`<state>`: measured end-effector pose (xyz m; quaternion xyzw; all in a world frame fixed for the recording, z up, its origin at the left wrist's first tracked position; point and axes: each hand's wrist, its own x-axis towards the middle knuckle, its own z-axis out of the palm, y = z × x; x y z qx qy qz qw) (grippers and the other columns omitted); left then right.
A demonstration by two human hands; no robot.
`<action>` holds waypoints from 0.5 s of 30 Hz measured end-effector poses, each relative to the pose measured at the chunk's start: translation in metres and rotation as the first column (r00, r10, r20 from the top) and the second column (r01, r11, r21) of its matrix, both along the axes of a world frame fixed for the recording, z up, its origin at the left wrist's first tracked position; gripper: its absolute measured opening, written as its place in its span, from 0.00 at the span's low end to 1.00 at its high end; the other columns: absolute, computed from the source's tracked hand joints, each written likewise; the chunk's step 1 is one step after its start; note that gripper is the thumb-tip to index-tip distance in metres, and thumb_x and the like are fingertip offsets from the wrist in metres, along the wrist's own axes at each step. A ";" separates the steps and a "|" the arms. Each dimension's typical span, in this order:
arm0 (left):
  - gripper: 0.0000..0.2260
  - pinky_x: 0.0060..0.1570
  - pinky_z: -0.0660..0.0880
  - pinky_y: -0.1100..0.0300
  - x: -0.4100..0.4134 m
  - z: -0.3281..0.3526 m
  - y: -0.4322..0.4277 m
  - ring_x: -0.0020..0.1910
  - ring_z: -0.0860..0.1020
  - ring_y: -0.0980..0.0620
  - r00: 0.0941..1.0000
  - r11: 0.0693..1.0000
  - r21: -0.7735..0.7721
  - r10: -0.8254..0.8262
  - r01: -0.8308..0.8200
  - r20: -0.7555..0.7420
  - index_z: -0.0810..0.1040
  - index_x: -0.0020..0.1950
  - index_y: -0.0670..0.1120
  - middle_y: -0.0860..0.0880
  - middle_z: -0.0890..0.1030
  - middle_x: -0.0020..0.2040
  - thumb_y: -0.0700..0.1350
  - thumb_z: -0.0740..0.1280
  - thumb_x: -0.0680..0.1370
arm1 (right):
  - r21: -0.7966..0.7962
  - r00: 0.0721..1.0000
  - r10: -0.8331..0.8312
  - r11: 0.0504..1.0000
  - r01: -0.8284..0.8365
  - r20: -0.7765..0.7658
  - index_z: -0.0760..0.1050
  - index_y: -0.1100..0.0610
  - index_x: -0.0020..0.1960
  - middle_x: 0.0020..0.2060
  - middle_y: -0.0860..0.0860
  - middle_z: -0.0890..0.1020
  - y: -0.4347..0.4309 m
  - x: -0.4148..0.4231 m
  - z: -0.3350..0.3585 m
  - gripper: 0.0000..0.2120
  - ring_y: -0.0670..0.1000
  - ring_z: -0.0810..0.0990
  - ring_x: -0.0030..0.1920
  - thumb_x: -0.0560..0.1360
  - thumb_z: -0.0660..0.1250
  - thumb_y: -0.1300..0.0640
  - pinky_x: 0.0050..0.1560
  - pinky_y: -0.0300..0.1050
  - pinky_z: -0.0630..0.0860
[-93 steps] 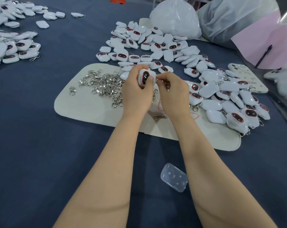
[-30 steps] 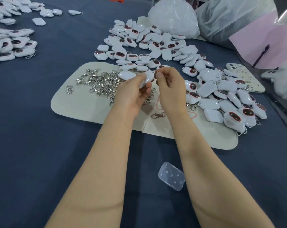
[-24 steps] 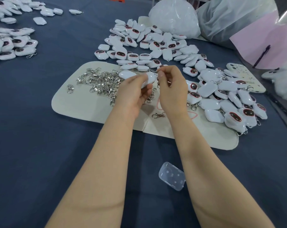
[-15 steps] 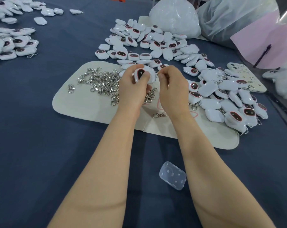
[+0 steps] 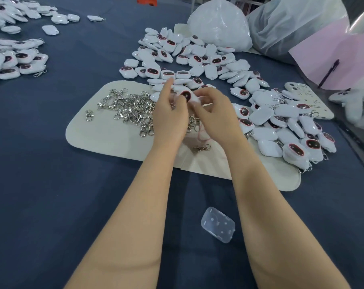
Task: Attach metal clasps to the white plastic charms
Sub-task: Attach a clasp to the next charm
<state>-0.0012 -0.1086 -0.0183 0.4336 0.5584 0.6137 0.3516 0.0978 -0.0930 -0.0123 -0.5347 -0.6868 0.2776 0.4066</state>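
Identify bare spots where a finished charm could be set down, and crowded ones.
Bare: the cream mat this side of the clasp pile; blue cloth left of the mat. Crowded: charm heaps on its far and right sides.

**Charms and clasps on the table**

One charm (image 5: 186,95), white and rounded with a dark, red-rimmed oval on its face, is held between the fingers of the left hand (image 5: 170,117) and the right hand (image 5: 216,113). Blur hides any clasp on it. A tangled heap of silver clasps (image 5: 131,109) lies on the cream mat (image 5: 106,138), with a stray clasp (image 5: 89,115) to its left and a second clasp (image 5: 200,148) between the wrists. A far pile of charms (image 5: 189,57) lies beyond the mat. In the right pile (image 5: 281,126) several carry clasps. A left pile (image 5: 16,61) lies well apart.
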 end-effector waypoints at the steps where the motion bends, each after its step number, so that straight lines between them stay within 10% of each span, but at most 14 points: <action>1: 0.19 0.55 0.75 0.54 0.000 0.001 0.000 0.54 0.78 0.50 0.998 1.000 -0.008 0.019 -0.019 0.060 0.67 0.71 0.51 0.51 0.77 0.55 0.43 0.58 0.80 | 0.008 0.996 -0.075 0.997 0.075 -0.049 0.72 0.52 0.54 0.42 0.46 0.77 0.001 0.003 0.003 0.08 0.45 0.80 0.37 0.76 0.66 0.56 0.36 0.39 0.75; 5: 0.09 0.56 0.76 0.53 -0.007 0.005 -0.002 0.51 0.79 0.51 0.911 0.976 -0.068 0.216 -0.205 0.352 0.72 0.60 0.48 0.50 0.76 0.57 0.43 0.57 0.80 | -0.046 0.738 -0.513 0.833 0.552 -0.440 0.67 0.54 0.58 0.49 0.51 0.76 0.008 0.031 0.016 0.12 0.54 0.80 0.50 0.76 0.64 0.61 0.52 0.49 0.77; 8: 0.06 0.40 0.74 0.62 -0.017 0.004 0.001 0.37 0.75 0.56 0.733 0.940 -0.161 0.336 -0.301 0.591 0.71 0.55 0.46 0.51 0.74 0.47 0.42 0.57 0.80 | 0.015 0.711 -0.616 0.752 0.659 -0.339 0.62 0.57 0.69 0.67 0.54 0.66 0.007 0.041 0.016 0.23 0.51 0.67 0.67 0.76 0.62 0.62 0.68 0.44 0.65; 15: 0.05 0.32 0.71 0.65 -0.022 0.004 0.003 0.30 0.74 0.58 0.671 0.901 -0.127 0.397 -0.414 0.626 0.71 0.50 0.45 0.48 0.75 0.52 0.38 0.57 0.79 | 0.059 0.978 -0.155 0.987 0.148 0.137 0.70 0.57 0.67 0.62 0.53 0.76 0.018 -0.038 -0.001 0.18 0.51 0.73 0.62 0.78 0.63 0.57 0.57 0.36 0.64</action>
